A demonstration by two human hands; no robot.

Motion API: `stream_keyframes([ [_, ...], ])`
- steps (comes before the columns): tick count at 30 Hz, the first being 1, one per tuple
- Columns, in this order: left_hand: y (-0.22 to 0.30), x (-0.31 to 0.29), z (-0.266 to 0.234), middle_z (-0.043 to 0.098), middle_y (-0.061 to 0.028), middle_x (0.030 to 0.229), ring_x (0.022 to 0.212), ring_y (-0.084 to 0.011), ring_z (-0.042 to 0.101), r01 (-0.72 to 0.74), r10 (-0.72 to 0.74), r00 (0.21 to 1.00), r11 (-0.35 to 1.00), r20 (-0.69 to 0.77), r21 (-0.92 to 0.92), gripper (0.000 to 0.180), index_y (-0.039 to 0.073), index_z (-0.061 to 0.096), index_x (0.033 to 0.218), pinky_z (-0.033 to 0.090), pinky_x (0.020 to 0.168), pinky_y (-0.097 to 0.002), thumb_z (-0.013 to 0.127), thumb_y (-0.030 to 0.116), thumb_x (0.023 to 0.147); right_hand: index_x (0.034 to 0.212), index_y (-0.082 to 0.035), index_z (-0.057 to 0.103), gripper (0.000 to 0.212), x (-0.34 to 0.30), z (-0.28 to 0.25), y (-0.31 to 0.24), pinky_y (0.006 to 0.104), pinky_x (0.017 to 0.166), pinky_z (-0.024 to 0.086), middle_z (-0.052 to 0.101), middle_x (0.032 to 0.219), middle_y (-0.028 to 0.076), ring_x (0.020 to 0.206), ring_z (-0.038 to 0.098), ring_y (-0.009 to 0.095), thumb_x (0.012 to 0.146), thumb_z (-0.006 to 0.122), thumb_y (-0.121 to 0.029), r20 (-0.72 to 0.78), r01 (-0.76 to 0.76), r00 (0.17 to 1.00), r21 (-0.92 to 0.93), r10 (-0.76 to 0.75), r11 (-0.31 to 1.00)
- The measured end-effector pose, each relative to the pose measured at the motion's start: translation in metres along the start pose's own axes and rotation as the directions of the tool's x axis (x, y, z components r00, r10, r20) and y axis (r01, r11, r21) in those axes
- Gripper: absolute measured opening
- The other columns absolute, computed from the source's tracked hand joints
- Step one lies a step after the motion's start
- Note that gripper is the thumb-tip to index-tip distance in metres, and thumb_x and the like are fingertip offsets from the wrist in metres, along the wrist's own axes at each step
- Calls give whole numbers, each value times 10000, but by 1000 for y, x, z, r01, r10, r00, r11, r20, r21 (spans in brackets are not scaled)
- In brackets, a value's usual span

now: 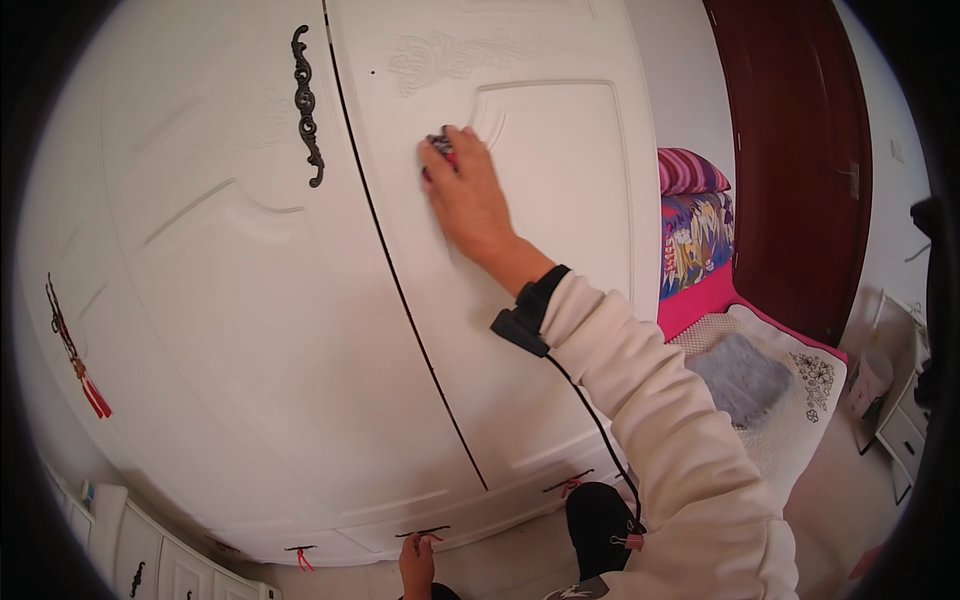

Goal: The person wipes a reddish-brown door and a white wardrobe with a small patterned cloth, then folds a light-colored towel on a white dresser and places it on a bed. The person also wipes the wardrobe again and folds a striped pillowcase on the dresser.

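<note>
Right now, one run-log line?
right hand: holding dark-and-pink item against white wardrobe door | left hand: low, at drawer handle, grip unclear

My one fisheye view looks from my head, facing forward and downward at the tall white panelled wardrobe [300,370], near enough that my bare right hand [468,198] reaches it.
</note>
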State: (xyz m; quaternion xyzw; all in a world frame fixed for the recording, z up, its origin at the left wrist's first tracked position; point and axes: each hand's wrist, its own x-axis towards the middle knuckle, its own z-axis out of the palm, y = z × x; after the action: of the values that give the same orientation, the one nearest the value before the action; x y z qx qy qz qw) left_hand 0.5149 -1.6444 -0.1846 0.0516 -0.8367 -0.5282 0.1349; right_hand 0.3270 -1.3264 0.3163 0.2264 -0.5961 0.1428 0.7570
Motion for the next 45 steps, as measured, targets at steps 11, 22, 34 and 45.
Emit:
stream_keyframes([
  [11, 20, -2, -8, 628, -231, 1170, 1104, -451, 566, -101, 77, 987, 979, 140, 174, 314, 94, 603, 1227, 472, 912, -490, 515, 278, 989, 1250, -72, 604, 414, 19, -44, 83, 517, 1047, 411, 510, 1332, 219, 1210, 487, 433, 848, 676, -135, -6, 50, 999, -259, -53, 965],
  [22, 1, 4, 24, 712, -146, 860, 790, -269, 687, -55, 46, 997, 986, 65, 155, 334, -16, 633, 1089, 522, 723, -360, 624, 287, 949, 1404, 7, 451, 583, -134, -130, 123, 539, 1121, 306, 341, 1449, 343, 1323, 354, 519, 883, 670, -135, 142, -166, 968, -260, 208, 951],
  [34, -10, 4, 17, 707, -168, 937, 857, -309, 690, 80, -94, 992, 984, 80, 162, 371, -14, 627, 1123, 530, 771, -389, 629, 314, 948, 1427, -23, 445, 650, -304, -170, 44, 619, 1103, 327, 318, 1468, 364, 1332, 343, 573, 843, 713, -125, 404, -116, 885, -292, 232, 949],
  [45, -11, 7, 26, 682, -183, 995, 912, -331, 675, -40, 30, 995, 994, 93, 100, 483, -36, 593, 1221, 527, 787, -403, 636, 358, 944, 1378, 14, 422, 569, -38, -63, 65, 572, 1110, 320, 420, 1389, 273, 1321, 360, 502, 880, 666, -111, 157, 95, 985, -151, -71, 984],
])
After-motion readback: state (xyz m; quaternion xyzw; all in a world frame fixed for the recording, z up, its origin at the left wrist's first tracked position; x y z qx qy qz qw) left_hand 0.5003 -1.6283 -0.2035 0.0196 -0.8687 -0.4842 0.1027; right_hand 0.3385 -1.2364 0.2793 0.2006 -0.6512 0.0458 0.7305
